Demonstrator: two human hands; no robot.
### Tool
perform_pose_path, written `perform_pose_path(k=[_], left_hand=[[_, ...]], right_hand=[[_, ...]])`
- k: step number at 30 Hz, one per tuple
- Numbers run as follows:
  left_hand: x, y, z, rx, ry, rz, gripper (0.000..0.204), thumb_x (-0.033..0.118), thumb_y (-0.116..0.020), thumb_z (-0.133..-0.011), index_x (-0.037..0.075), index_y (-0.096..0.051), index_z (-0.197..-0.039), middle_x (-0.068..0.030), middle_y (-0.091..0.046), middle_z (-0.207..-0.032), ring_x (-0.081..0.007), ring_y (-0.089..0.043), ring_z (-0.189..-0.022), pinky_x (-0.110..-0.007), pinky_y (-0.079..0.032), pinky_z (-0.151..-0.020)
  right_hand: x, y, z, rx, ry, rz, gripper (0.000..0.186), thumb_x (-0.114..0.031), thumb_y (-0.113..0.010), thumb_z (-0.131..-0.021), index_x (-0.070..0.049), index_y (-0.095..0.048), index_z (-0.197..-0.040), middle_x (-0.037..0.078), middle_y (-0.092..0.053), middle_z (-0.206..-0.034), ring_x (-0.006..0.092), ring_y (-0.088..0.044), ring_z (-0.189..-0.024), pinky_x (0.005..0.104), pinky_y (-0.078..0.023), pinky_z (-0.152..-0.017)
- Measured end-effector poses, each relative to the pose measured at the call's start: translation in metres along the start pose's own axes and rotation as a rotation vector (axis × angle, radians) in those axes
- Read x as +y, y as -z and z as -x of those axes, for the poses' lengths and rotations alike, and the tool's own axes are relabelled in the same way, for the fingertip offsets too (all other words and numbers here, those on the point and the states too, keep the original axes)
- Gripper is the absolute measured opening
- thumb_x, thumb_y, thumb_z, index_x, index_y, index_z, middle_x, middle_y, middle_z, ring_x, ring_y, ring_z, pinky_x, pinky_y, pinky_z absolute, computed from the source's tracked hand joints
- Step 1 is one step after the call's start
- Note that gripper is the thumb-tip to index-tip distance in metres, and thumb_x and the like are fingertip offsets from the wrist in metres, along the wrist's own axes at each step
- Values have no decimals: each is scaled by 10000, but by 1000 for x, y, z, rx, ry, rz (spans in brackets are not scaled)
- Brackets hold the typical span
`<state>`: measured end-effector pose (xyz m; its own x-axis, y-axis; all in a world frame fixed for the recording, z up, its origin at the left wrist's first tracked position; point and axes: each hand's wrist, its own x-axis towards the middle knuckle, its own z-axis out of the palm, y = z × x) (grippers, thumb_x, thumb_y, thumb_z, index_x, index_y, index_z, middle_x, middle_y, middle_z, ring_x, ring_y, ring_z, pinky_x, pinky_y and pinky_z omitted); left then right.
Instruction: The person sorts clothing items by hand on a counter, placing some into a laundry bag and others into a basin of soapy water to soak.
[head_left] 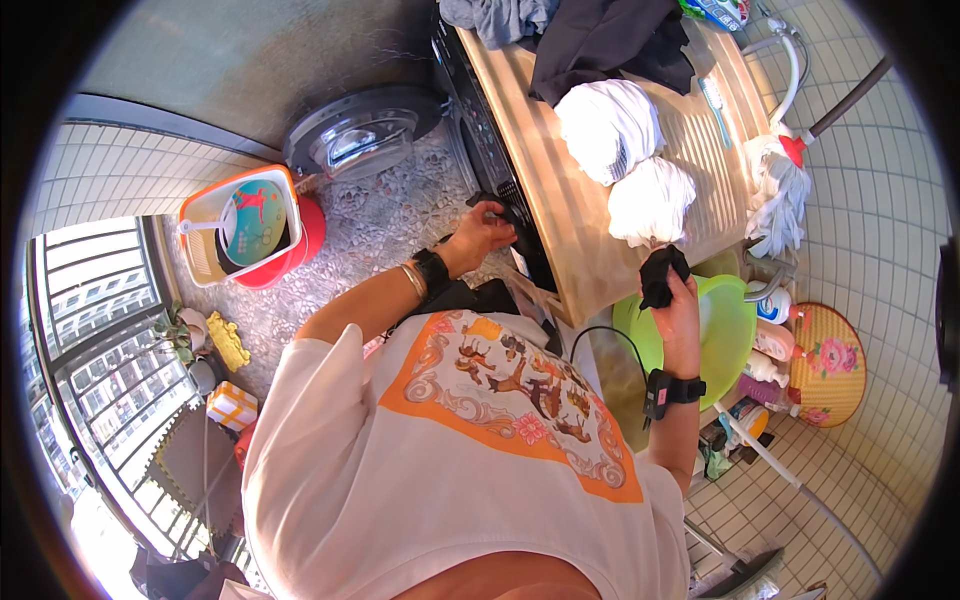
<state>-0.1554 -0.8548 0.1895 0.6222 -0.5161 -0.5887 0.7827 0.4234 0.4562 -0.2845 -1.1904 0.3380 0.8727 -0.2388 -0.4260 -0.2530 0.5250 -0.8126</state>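
My right hand (682, 308) grips a small bunched black cloth (660, 277) beside the lime-green basin (728, 325); whether it is a sock I cannot make out. On the other side, my left hand (483, 240) is near the dark front of the washing machine (520, 225), its fingers curled on a small dark cloth (490, 201) that is partly hidden. Two white bundled cloths, one larger (610, 130) and one smaller (652, 202), lie on the tan ribbed washboard counter (560, 230).
Dark clothes (620, 45) and a blue brush (716, 112) lie farther back on the counter. The machine's round door (360, 133) hangs open at the left. An orange-rimmed basket (205, 262) stands in a red bucket (312, 240). A mop (775, 195) and bottles (772, 305) line the right wall.
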Motion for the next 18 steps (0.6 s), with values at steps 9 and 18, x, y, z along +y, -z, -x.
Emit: perform_pose_path(k=[9,18], left_hand=[[-10,1,-6,132,-34,-141,372,-1,-706,-879,94,-477,-1156,-52,-582,-1005,-193,-627,-963,-383,-574,-891],[-6,1,-13,163,-35,-265,593,78,-776,-839,-12,-460,-1333,-104,-613,-1140,-231,-638,-1048,-410,-571,-905]], right_hand=[[0,-1,-4,-11,-34,-13,288,-83,-600,-985,9,-613,-1258,100,-685,-1132,226,-676,-983,369,-555,-845],[3,-8,-12,78,-16,46,333,-182,-636,-980,-33,-587,-1273,118,-679,-1094,238,-661,-885,359,-529,-697]])
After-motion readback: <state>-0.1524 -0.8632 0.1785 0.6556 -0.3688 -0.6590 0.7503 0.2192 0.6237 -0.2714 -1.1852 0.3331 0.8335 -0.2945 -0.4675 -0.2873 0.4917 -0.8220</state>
